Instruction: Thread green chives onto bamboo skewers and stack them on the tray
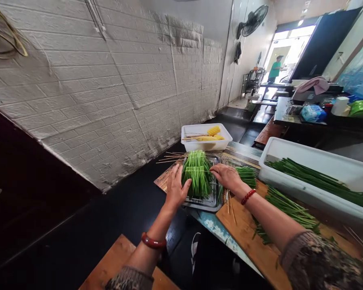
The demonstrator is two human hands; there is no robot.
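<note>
Skewered green chives [197, 183] are stacked on a metal tray [214, 199], with bare skewer ends [171, 158] poking out to the left. My left hand [177, 187] rests against the left side of the stack, thumb and fingers apart. On the right side, my right hand [225, 175] pinches the end of a thin skewer that runs across the top chives. More cut chives [290, 209] lie on a wooden cutting board [234, 229], partly behind my right forearm. Several loose skewers [230, 207] lie near the tray's right edge.
A white bin [317, 155] at right holds long chives. Behind the tray, a white container [207, 146] holds skewered corn. A brick-patterned wall [133, 92] runs along the left. In the background stand a cluttered table [286, 114] and a person in green [275, 69].
</note>
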